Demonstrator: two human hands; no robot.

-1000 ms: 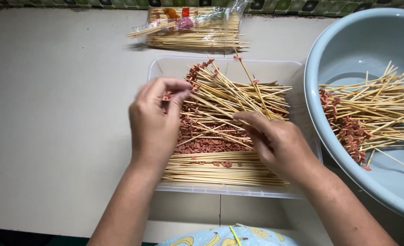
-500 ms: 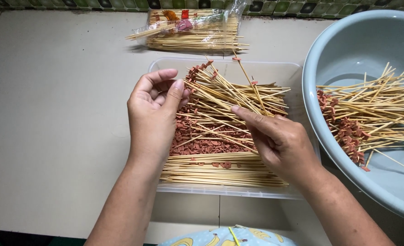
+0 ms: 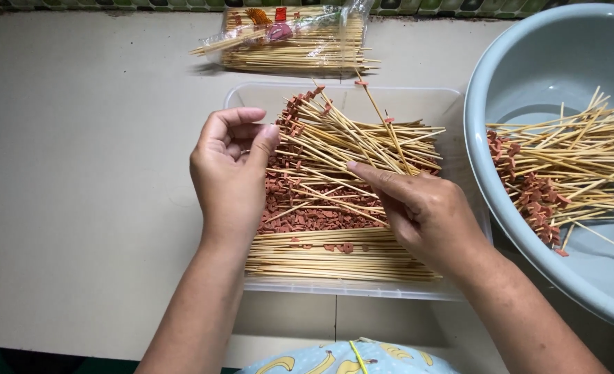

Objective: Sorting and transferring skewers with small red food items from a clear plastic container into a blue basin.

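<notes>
Left hand (image 3: 229,173), fingers pinched together, and right hand (image 3: 425,208), fingers extended apart, sort thin bamboo skewers (image 3: 348,145) inside clear rectangular plastic tray (image 3: 362,289).

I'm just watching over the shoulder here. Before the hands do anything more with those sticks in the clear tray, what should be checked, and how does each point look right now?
1. Left hand at the meat-tipped ends of the skewers: ok, fingers curled there.
2. Right hand on the pile: ok, fingers lie flat over the sticks.
3. Whether either hand pinches a single skewer: cannot tell.
4. Clear tray flat on the table: ok.
5. Bare sticks bundled along the tray's near side: ok, apart from the loose pile.
6. Blue basin beside the tray, with skewers in it: ok, space left.
</notes>
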